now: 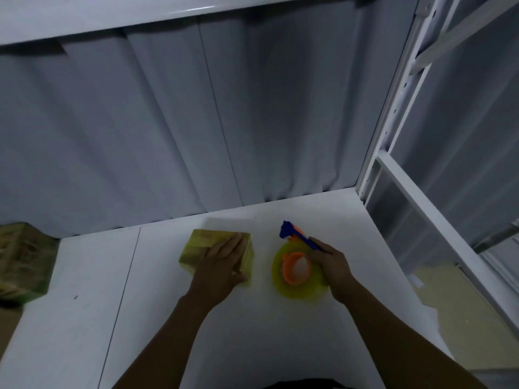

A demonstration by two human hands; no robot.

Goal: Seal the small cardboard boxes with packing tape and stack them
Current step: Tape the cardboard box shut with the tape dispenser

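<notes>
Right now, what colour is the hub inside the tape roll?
The hub is orange; head view.

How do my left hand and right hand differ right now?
The left hand lies flat, fingers straight, on the cardboard box; the right hand curls round the tape dispenser handle. The left hand covers its box's top; the right hand sits beside the roll. Both are low over the white table.

A small cardboard box (196, 248), yellowish-brown and closed, sits flat under the straight fingers of the left hand (222, 265), its far left corner jutting out beyond the fingertips. Just right of those fingers lies the tape dispenser (295, 273), with a yellow roll on an orange hub. Its blue handle runs in under the curled fingers of the right hand (334, 265). Well left of both hands stand other boxes (25, 259), blurred.
</notes>
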